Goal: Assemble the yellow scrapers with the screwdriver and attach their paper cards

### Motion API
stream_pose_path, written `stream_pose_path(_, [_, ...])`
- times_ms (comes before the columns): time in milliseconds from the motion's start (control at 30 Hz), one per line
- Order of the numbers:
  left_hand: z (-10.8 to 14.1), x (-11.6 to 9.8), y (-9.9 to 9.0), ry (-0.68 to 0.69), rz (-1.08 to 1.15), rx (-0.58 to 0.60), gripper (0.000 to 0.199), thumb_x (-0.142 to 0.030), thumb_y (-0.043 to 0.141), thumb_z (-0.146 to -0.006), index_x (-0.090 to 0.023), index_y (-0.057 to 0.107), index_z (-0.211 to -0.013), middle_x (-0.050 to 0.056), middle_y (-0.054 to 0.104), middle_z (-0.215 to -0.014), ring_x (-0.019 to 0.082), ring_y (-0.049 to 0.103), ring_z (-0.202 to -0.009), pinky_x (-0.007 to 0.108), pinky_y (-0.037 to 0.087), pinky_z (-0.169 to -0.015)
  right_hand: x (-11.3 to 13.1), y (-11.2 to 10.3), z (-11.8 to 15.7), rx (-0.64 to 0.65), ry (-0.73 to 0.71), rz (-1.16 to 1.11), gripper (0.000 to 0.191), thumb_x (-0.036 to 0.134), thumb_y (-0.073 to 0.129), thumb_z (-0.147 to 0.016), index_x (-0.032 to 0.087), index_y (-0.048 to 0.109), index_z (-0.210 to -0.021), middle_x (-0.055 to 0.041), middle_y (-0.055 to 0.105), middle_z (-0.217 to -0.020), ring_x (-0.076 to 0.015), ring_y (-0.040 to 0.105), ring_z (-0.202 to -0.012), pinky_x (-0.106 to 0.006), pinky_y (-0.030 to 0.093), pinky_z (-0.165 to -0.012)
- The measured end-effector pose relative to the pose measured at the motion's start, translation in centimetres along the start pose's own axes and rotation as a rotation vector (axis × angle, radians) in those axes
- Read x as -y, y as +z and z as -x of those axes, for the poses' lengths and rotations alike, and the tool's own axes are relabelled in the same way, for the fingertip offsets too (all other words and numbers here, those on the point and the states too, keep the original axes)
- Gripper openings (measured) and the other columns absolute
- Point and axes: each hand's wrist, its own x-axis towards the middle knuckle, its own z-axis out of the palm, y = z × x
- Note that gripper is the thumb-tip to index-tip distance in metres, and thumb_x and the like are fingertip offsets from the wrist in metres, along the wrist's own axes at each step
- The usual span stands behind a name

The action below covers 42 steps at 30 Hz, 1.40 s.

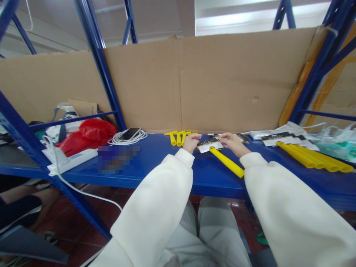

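On the blue shelf [155, 163], a yellow handle [228, 163] lies aslant, its far end on a black-and-white card [207, 145] between the left hand [191, 143] and right hand [234, 144]; fingers partly curled, any grip indeterminable. Yellow T-shaped pieces [172, 139] lie leftward; stacked yellow handles [314, 157], rightward.

The left arm [155, 196] and right arm [286, 196], white-sleeved, reach forward, left hand [190, 143] and right hand [235, 144] apart, turned toward each other.

Over there a phone [130, 134] lies on a coiled white cable [142, 135], near crumpled red plastic [90, 135]; cardboard [222, 85] stands behind.
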Motion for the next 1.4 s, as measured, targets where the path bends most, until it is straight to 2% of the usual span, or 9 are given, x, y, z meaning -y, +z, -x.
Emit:
stream_pose_path(133, [-0.2,0.2,0.0,0.021,-0.008,0.007,0.039,0.015,0.048,-0.054,-0.019,0.066,-0.053,-0.001,0.067,-0.062,0.018,0.068,-0.090,0.039,0.047,-0.103,-0.6,-0.1,-0.4,0.043,-0.056,0.008,0.024,0.028,0.081,-0.064,0.020,0.060,-0.075,-0.0016,0.067,-0.080,-0.0126,0.062,-0.071,-0.026,0.056,-0.067])
stream_pose_path(267, [-0.3,0.3,0.0,0.017,-0.018,-0.015,0.035,0.014,0.050,-0.054,-0.018,0.066,-0.054,0.001,0.068,-0.065,0.018,0.068,-0.091,0.039,0.047,-0.103,-0.8,-0.2,-0.5,0.026,-0.034,0.021,0.023,0.024,0.080,-0.064,0.020,0.061,-0.076,-0.0007,0.066,-0.080,-0.0125,0.062,-0.071,-0.028,0.056,-0.070])
stream_pose_path(433, [-0.4,0.4,0.0,0.021,0.053,-0.106,0.035,0.014,0.048,-0.055,-0.018,0.064,-0.053,0.000,0.066,-0.063,0.018,0.067,-0.092,0.038,0.047,-0.101,-0.1,-0.3,-0.2,0.019,-0.026,0.033,0.019,0.022,0.078,-0.068,0.020,0.061,-0.076,-0.0009,0.066,-0.074,-0.0122,0.062,-0.066,-0.023,0.051,-0.060])
stream_pose_path(567, [-0.6,0.6,-0.2,0.030,0.101,-0.175,0.033,0.013,0.048,-0.055,-0.016,0.065,-0.055,0.002,0.067,-0.067,0.019,0.067,-0.095,0.038,0.047,-0.101,0.5,-0.1,0.4,0.162,0.021,0.046,0.017,0.027,0.077,-0.070,0.019,0.063,-0.077,-0.0012,0.068,-0.070,-0.0114,0.060,-0.059,-0.023,0.050,-0.058])
stream_pose_path(700, [-0.8,0.6,-0.2,0.039,0.146,-0.204,0.033,0.013,0.048,-0.055,-0.017,0.064,-0.055,0.001,0.067,-0.067,0.017,0.067,-0.095,0.035,0.046,-0.102,0.8,0.3,1.0,0.317,0.062,0.067,0.026,0.028,0.081,-0.065,0.020,0.067,-0.085,-0.0009,0.072,-0.076,-0.0117,0.063,-0.062,-0.024,0.052,-0.063])
stream_pose_path(800, [-0.8,0.6,-0.2,0.035,0.113,-0.219,0.032,0.011,0.049,-0.058,-0.017,0.065,-0.056,0.001,0.068,-0.070,0.017,0.067,-0.097,0.033,0.046,-0.102,1.1,0.5,1.5,0.374,0.061,0.012,0.030,0.023,0.084,-0.061,0.021,0.066,-0.086,-0.0006,0.072,-0.080,-0.0128,0.066,-0.069,-0.026,0.054,-0.071])
stream_pose_path(900, [-0.8,0.6,-0.2,0.033,0.080,-0.217,0.032,0.010,0.050,-0.061,-0.018,0.067,-0.061,0.001,0.069,-0.071,0.016,0.067,-0.097,0.033,0.047,-0.102,1.3,0.6,1.8,0.408,0.056,-0.027,0.030,0.019,0.084,-0.059,0.021,0.066,-0.083,0.0004,0.071,-0.079,-0.0133,0.067,-0.068,-0.028,0.057,-0.071])
stream_pose_path(1200, [-0.7,0.5,-0.2,0.025,0.088,-0.214,0.033,0.012,0.051,-0.062,-0.016,0.066,-0.058,0.003,0.070,-0.073,0.016,0.067,-0.096,0.034,0.047,-0.102,1.5,0.6,1.6,0.386,0.070,0.070,0.014,0.012,0.075,-0.069,0.020,0.076,-0.081,-0.0035,0.076,-0.088,-0.0170,0.067,-0.066,-0.034,0.059,-0.072])
stream_pose_path(1400, [-0.6,0.2,-0.1,0.012,0.050,-0.205,0.028,0.010,0.055,-0.068,-0.014,0.067,-0.063,0.004,0.071,-0.077,0.016,0.068,-0.093,0.032,0.049,-0.097,1.3,0.5,1.5,0.365,0.109,0.099,0.022,0.013,0.066,-0.074,0.019,0.079,-0.091,-0.0035,0.075,-0.084,-0.0127,0.064,-0.060,-0.024,0.055,-0.057])
